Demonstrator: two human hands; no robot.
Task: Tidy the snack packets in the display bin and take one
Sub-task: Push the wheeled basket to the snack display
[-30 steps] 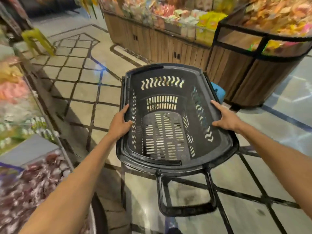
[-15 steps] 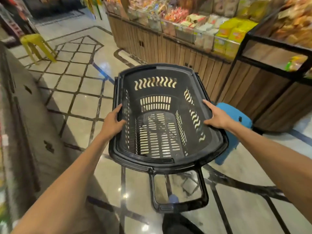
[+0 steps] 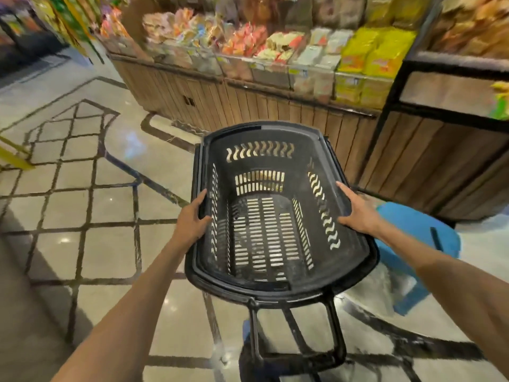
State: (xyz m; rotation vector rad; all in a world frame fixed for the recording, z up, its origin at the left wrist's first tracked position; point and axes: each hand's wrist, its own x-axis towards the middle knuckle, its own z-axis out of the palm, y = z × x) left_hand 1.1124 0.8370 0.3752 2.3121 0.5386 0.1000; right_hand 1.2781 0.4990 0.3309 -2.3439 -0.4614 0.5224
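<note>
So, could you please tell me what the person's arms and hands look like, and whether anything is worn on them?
Both forearms are bare as far as the frame shows: no sleeves, watch, bracelets or gloves are visible. The left hand and right hand show no rings that I can make out, though the picture is slightly blurred. The arms are slim and enter from the bottom corners of the head view.

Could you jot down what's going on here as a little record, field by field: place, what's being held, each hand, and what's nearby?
place: shop aisle with a tiled floor
held item: black shopping basket, nothing inside
left hand: grips the basket's left rim
right hand: fingers lie over the right rim
ahead: wooden display bin stacked with snack packets
right of basket: blue stool on the floor
packet taken: none yet
</note>
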